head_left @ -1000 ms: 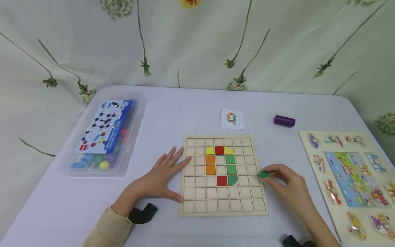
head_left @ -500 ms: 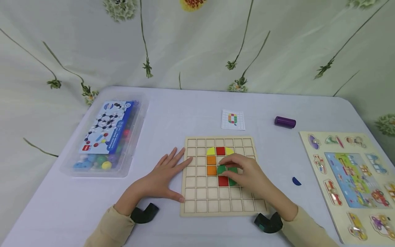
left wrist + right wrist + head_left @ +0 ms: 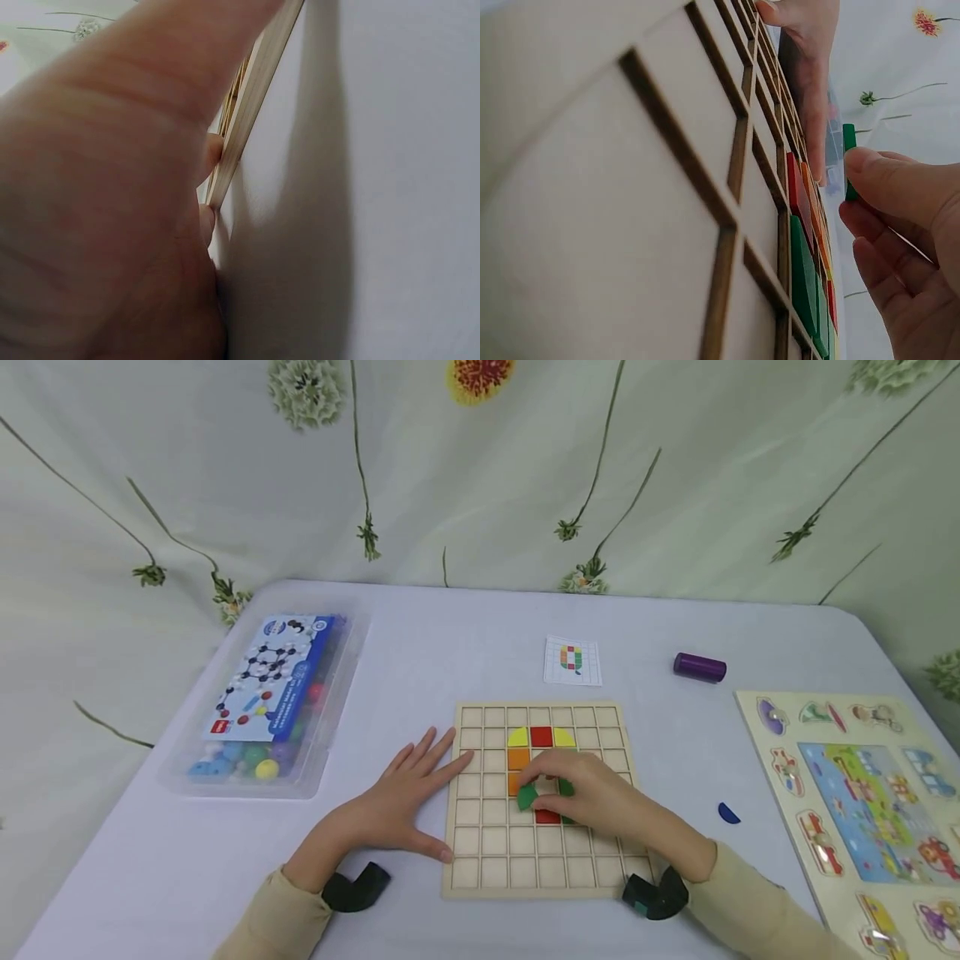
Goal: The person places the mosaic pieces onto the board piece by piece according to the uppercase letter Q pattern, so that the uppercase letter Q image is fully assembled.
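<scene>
A wooden grid board (image 3: 487, 864) lies on the white table. Its cells hold red, orange, yellow and green tiles arranged as a ring. My right hand (image 3: 588, 789) pinches a green tile (image 3: 527, 797) between thumb and fingers over the ring's lower left. In the right wrist view the same green tile (image 3: 850, 161) appears edge-on, raised off the board. A red tile (image 3: 541, 737) and yellow corner tiles sit along the top; my hand partly covers the right and lower tiles. My left hand (image 3: 397, 802) rests spread at the board's left edge, fingertips and thumb touching it.
A printed pattern card (image 3: 572, 661) lies behind the board, with a purple cylinder (image 3: 700, 667) to its right. A blue half-round piece (image 3: 728, 813) is right of the board. A picture puzzle (image 3: 776, 827) stands far right, a clear plastic box (image 3: 318, 768) left.
My right hand has carried the green tile from the board's right side leftward to the ring's lower left. The blue piece it covered now shows. My left hand has stayed at the board's edge.
</scene>
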The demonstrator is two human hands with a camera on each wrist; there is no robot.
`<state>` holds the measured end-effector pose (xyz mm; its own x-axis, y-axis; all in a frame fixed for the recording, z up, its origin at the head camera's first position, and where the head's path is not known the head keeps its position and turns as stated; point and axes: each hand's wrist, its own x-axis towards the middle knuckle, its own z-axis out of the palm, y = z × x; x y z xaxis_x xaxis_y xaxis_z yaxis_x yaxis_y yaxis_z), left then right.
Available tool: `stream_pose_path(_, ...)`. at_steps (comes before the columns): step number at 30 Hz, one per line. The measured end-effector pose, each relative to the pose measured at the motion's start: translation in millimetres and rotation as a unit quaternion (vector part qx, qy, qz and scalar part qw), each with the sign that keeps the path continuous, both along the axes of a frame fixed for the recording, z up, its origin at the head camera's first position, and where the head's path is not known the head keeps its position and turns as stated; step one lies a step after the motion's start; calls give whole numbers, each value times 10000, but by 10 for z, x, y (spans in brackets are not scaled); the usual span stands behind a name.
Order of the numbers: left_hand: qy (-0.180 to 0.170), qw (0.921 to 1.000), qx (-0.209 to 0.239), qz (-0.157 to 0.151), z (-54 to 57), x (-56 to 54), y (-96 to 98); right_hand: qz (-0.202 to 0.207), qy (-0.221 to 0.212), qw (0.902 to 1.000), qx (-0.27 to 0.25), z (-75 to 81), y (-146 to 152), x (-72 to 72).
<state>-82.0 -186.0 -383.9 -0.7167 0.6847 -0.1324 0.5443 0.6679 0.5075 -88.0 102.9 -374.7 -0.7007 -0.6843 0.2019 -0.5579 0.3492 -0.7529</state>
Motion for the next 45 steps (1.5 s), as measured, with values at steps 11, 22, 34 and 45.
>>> stream_pose_path(11,5,10000,-16,8,5,-7,3,81,12,9991,423,0,11,-18)
stream_pose_path(22,-17,10000,-24,-3,21,-6,11,-218,94,9980,580,-40,-8,22)
stream_pose_path(34,16,10000,-49,-12,42,-26,24,-245,89,9994,230,-82,-47,82)
stream_pose_path(45,11,10000,18,-23,23,-12,15,11,258,9982,532,-107,-99,98)
